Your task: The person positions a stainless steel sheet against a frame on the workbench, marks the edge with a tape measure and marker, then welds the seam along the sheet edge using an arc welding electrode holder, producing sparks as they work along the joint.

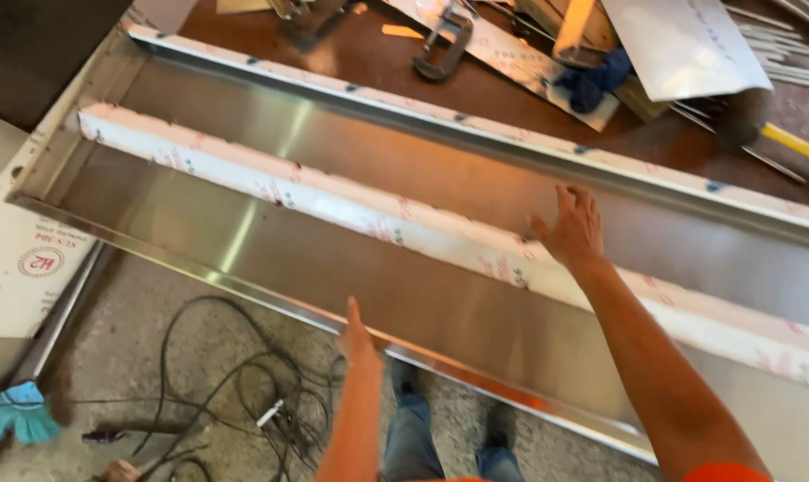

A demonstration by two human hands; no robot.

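White protective film with red print along the metal channel's folded edges [333,201], round red label on white sheet at left [40,261]

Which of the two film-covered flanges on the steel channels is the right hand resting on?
The near flange: the right hand lies over it, while the far flange runs untouched along the bench side.

Lighting is moderate and warm. The brushed steel channel [351,268] reflects soft pale streaks near its left end and an orange glow along its middle. The floor [136,357] below its near edge is dimmer. Slight motion blur softens the whole frame; the far right corner shows mild stretching.
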